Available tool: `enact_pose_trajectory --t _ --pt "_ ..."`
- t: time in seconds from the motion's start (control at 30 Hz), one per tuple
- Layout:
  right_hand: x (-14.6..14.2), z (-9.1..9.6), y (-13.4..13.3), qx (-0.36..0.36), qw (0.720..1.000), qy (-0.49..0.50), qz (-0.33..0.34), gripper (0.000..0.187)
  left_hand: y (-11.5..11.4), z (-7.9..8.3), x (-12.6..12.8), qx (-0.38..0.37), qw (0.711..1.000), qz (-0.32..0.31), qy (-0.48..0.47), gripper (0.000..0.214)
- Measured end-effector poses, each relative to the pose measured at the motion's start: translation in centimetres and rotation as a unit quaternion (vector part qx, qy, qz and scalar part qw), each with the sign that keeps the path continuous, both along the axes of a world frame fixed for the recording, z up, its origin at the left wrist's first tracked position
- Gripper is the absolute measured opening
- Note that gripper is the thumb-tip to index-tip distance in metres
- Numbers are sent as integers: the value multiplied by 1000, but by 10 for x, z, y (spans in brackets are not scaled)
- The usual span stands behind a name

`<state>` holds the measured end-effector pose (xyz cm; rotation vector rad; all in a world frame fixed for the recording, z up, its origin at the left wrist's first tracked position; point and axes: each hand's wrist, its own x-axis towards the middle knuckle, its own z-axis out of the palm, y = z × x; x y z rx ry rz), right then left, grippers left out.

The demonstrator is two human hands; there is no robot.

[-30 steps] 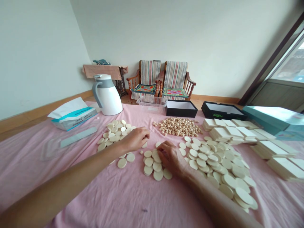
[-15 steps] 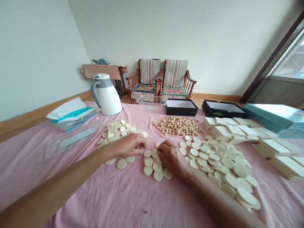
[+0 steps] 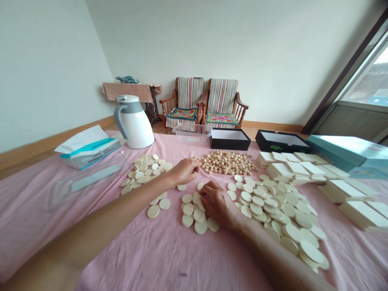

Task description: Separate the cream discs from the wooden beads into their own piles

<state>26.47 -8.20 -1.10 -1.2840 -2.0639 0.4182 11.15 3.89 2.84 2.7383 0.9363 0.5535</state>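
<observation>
Loose sorting of flat pieces appears to be in hand near the middle of a pink-clothed table [image 3: 121, 250]. The right hand [image 3: 216, 202] is being curled down onto a small cluster of cream discs [image 3: 194, 212], its fingers pressed together; the tips are hidden, so a pinch cannot be told. The left hand [image 3: 184, 170] is being held just above the cloth, between a left pile of cream discs [image 3: 145, 169] and a heap of tan pellets [image 3: 227, 163], with its fingers loosely bunched; whether anything is being pinched cannot be told. A larger right pile of cream discs [image 3: 273, 214] is being left spread beside the right hand. Since the discs are lying flat and partly overlapping, lifting one appears to call for a fingertip grip at its rim.

Stacked cream slabs [image 3: 291, 169] are lying towards the right edge, with a teal box [image 3: 342, 151] beyond them. Two black boxes [image 3: 229, 139] [image 3: 281, 141] and a clear plastic tub [image 3: 190, 134] are sitting along the far edge, near a white carafe [image 3: 135, 123] and a tissue box [image 3: 89, 155]. Nothing is seen blocking either hand.
</observation>
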Motion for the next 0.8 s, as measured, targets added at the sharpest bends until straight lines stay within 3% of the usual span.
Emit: enact_pose_trajectory --t 0.17,0.27,0.37,0.5,0.8 --pt "0 1 -1 -1 1000 -2 2 14 12 -4 4 -8 994 44 -101 25" --pt "0 1 0 0 1000 -5 3 14 1 3 -19 -13 997 32 -63 13" --pt "0 0 0 -4 1000 -5 1 14 -15 10 -47 -24 1000 0 10 11" --pt "0 -1 0 -7 1000 0 3 13 -33 14 -74 -20 996 6 88 11" --pt "0 -1 0 -5 1000 -2 7 11 -41 3 -80 28 988 30 150 10"
